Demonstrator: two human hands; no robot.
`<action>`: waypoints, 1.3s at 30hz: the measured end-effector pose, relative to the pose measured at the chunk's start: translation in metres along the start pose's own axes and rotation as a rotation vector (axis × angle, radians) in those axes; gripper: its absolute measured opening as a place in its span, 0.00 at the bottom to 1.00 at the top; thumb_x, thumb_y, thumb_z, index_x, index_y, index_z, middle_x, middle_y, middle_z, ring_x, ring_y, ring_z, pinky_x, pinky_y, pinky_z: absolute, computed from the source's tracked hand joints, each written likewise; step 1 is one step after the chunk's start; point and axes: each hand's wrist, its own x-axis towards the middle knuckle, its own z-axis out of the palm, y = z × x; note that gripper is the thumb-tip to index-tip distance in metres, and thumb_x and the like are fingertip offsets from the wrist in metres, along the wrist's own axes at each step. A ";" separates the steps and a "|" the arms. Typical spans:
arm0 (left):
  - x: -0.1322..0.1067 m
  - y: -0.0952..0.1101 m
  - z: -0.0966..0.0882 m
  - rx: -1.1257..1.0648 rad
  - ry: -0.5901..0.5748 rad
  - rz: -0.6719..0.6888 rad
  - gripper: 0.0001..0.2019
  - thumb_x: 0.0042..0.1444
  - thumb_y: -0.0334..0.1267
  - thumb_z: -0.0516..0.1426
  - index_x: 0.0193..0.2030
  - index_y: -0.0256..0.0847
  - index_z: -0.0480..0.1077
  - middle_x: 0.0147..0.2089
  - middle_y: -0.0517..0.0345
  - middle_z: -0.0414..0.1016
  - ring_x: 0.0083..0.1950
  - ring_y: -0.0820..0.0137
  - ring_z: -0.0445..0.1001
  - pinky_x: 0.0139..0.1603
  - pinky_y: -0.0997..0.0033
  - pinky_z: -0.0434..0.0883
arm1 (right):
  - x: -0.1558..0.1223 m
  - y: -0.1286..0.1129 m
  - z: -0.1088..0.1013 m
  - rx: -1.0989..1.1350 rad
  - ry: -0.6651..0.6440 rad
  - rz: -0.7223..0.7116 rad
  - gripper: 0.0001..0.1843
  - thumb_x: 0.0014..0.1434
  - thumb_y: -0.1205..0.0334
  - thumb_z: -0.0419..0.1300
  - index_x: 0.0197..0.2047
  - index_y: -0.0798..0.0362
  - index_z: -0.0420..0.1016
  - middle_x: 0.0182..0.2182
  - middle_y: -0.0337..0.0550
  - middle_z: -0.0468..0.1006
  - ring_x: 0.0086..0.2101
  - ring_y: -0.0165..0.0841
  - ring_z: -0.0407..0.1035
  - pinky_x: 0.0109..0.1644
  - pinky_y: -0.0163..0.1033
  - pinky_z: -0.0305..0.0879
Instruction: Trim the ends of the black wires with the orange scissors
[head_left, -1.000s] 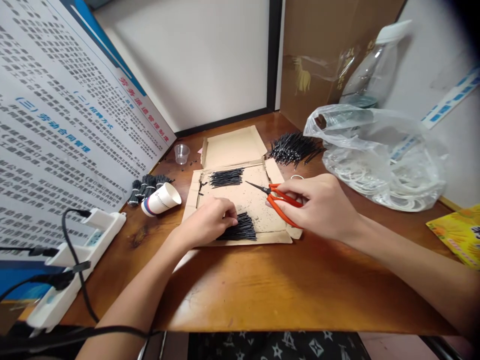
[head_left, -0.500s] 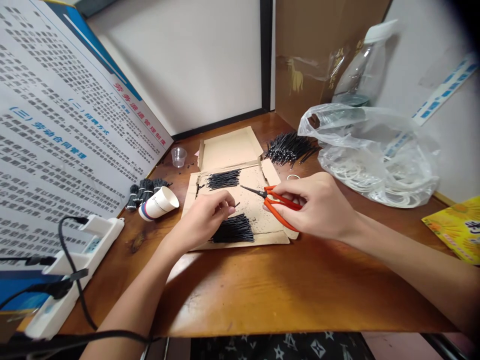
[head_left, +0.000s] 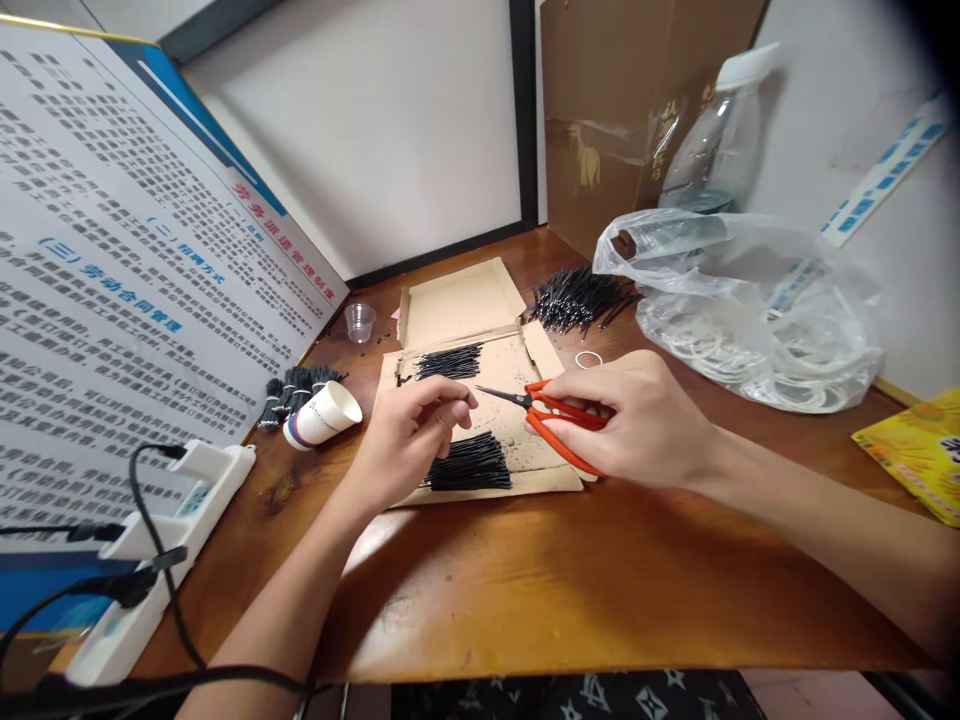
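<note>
My right hand point(head_left: 649, 415) grips orange-handled scissors point(head_left: 561, 447), with the thin dark blades pointing left. The blades look closed or nearly so, and their tips are close to the fingertips of my left hand point(head_left: 405, 435). Between that hand's thumb and forefinger is the end of a short black wire point(head_left: 466, 398), mostly hidden by the fingers. Beneath both hands lies an unfolded cardboard box point(head_left: 529, 430) with dark scraps scattered on it. A row of black wires point(head_left: 454, 360) lies on its far part. Partly behind my left wrist is a nearer, thicker row of black wires point(head_left: 476, 462).
A loose heap of black wires point(head_left: 577, 298) lies behind the cardboard, beside a plastic bag point(head_left: 757, 350) of white rings. At left are a tipped paper cup point(head_left: 322, 415), bundled wires point(head_left: 296, 388), a clear cup point(head_left: 361, 322) and a power strip point(head_left: 172, 550).
My left hand has risen slightly and turned, bringing its fingertips nearer the scissors' tips. The wire end shows less than before. My right hand still holds the scissors in almost the same place.
</note>
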 end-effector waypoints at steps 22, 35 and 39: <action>0.000 0.004 0.006 -0.016 0.028 0.094 0.07 0.61 0.31 0.54 0.34 0.34 0.71 0.28 0.57 0.71 0.21 0.79 0.67 0.20 0.80 0.67 | -0.004 0.000 0.006 -0.035 -0.051 0.011 0.11 0.56 0.64 0.57 0.25 0.57 0.75 0.15 0.36 0.67 0.17 0.24 0.52 0.23 0.34 0.50; -0.002 0.005 0.005 -0.042 0.017 0.070 0.08 0.62 0.33 0.53 0.35 0.34 0.72 0.27 0.58 0.70 0.23 0.78 0.67 0.23 0.80 0.67 | -0.002 -0.003 0.005 0.024 -0.067 0.036 0.09 0.53 0.65 0.58 0.28 0.59 0.77 0.14 0.34 0.63 0.17 0.24 0.50 0.21 0.34 0.47; -0.002 0.006 0.007 -0.068 0.023 0.053 0.08 0.62 0.33 0.53 0.34 0.33 0.71 0.26 0.58 0.70 0.22 0.79 0.66 0.21 0.80 0.66 | -0.003 -0.001 0.006 -0.011 -0.051 0.015 0.10 0.55 0.64 0.57 0.28 0.59 0.77 0.14 0.35 0.65 0.17 0.24 0.51 0.22 0.34 0.48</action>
